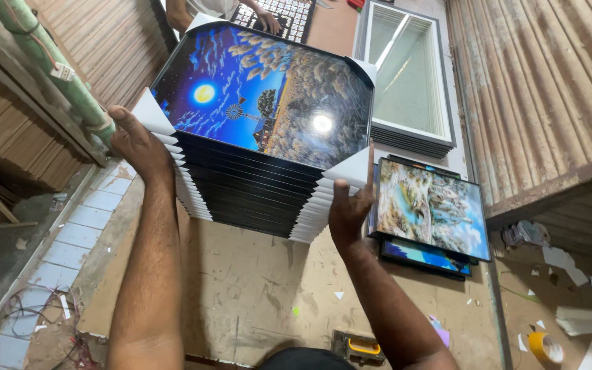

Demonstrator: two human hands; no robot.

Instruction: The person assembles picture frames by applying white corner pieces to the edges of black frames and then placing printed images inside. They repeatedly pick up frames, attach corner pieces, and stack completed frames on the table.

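Note:
I hold up a thick stack of black-framed pictures (255,192) with white card corner guards, lifted above the floor. The top picture (268,96) shows a blue night sky with a moon and a landscape. My left hand (135,140) grips the stack's left corner. On the near right corner, my right hand (347,205) presses with its fingers pointing up along the edge.
A smaller pile of framed landscape pictures (429,212) lies on the brown board floor (255,288) to the right. Behind it lies a stack of glazed empty frames (405,75). Another person's hand (268,20) rests on a patterned panel at the top. Yellow tape roll (545,346) and paper scraps lie lower right.

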